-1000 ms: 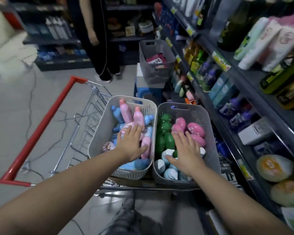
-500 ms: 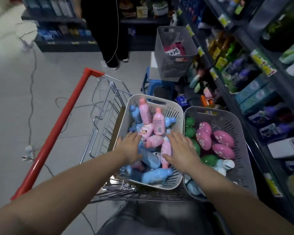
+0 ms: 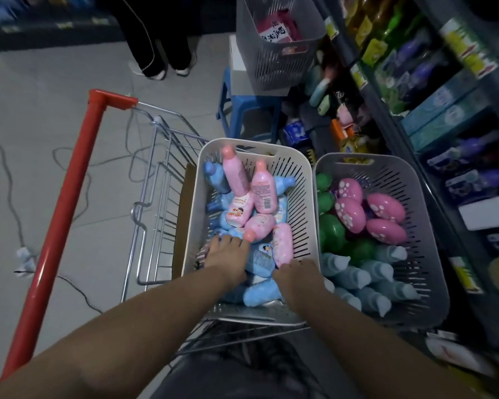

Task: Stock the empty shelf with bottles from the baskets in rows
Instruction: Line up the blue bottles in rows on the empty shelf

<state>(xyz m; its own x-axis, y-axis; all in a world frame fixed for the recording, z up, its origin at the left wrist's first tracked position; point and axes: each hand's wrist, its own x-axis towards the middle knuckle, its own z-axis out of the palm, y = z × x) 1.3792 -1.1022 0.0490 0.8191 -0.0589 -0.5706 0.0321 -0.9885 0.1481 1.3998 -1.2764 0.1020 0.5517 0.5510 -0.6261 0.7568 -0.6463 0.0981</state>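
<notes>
White basket (image 3: 300,197) sits in the wire cart (image 3: 156,197). Its right wall meets the grey basket (image 3: 415,180), rim to rim, no gap. Left of the white basket comes the cart's wire bay, then the red handle (image 3: 67,214). The widest stretch of floor lies beyond that, crossed by a loose cable (image 3: 5,165). To its right, past the grey basket, stocked shelves (image 3: 392,145) crowd in close. Beyond the white basket's far rim a blue stool (image 3: 225,105) carries a third basket (image 3: 280,61). A person's legs (image 3: 153,38) stand further off.

We note pink bottles (image 3: 236,180) heaped on top in the white basket's far half. They have salmon caps and printed labels, and point every way. Blue bottles (image 3: 260,295) of like shape lie beneath and at the near end.

The left hand (image 3: 228,254) lies inside the white basket near its left wall. Its fingers stretch flat over the blue bottles, tips by a pink cap, gripping nothing. The right hand (image 3: 297,273) is by the right wall's near end, at the base of a pink bottle. Its fingers dip out of sight, so we cannot tell whether it holds anything.
</notes>
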